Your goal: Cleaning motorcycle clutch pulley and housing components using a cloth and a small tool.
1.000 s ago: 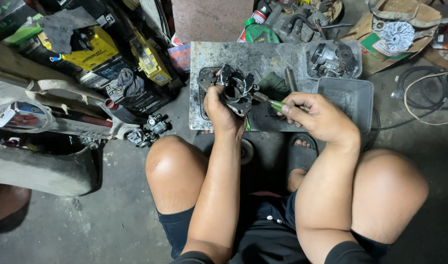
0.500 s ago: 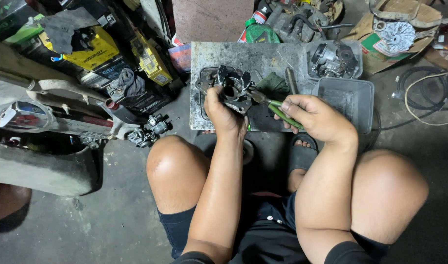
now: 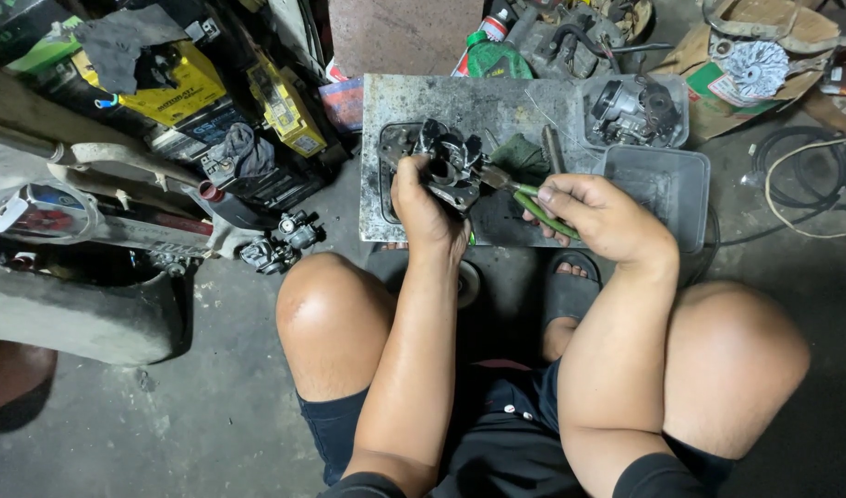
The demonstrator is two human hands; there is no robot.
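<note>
Your left hand (image 3: 425, 205) has a closed grip around the dark grey cast-metal carburettor body (image 3: 449, 168), held over the scratched grey metal worktop (image 3: 497, 106). Your right hand (image 3: 600, 217), just right of this body, squeezes green-handled pliers (image 3: 534, 205) whose nose touches it. The body looks heavy, stiff and maybe oily, so hold its thick middle.

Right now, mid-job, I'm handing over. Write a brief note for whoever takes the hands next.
Left hand: grips the dark metal engine part above the grey metal plate.
Right hand: holds the green-handled pliers, nose at the part's right side.
Nearby: clear tray, and a tub with another metal assembly behind it.
Done: part and tool in hand.
Left: whatever the pliers are working on; its state is too small to tell.
</note>
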